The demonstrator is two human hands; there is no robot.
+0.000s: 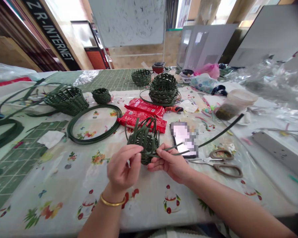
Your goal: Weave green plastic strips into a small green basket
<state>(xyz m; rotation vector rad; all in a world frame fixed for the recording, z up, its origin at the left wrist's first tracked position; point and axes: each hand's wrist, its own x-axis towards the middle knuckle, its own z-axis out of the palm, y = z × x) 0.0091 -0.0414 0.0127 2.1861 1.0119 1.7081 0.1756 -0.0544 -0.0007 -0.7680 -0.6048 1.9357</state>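
Tablecloth (pixel 64 185) with printed fruit and cakes spreads across the work surface, its sheen suggesting a slick base on which light things could slide. Next in size, a coil (pixel 89 141) of flat dark green band lies to the left, and a large woven basket (pixel 164 92) stands farther back, beyond two red packets (pixel 144 123). In front of those packets, at the middle of the table, is the small basket (pixel 144 140), its lower wall woven close and its bare uprights arching inward at the top. It should be very light and springy, with a smooth surface that may slip under the fingers; the uprights look easiest to bend out of line, so the woven wall seems the better place to take hold. The right hand (pixel 172 162) pinches a narrow strip (pixel 222 132) between thumb and fingers at the basket's right side. The left hand (pixel 125 167) is curled, thumb and forefinger beside the weave; whether they clasp anything I cannot tell. Scissors (pixel 208 160) lie near the right forearm, blade tips by a phone (pixel 183 138). Thinnest of all, the strip trails rightward across the phone, probably whippy and best gripped close to the weave.
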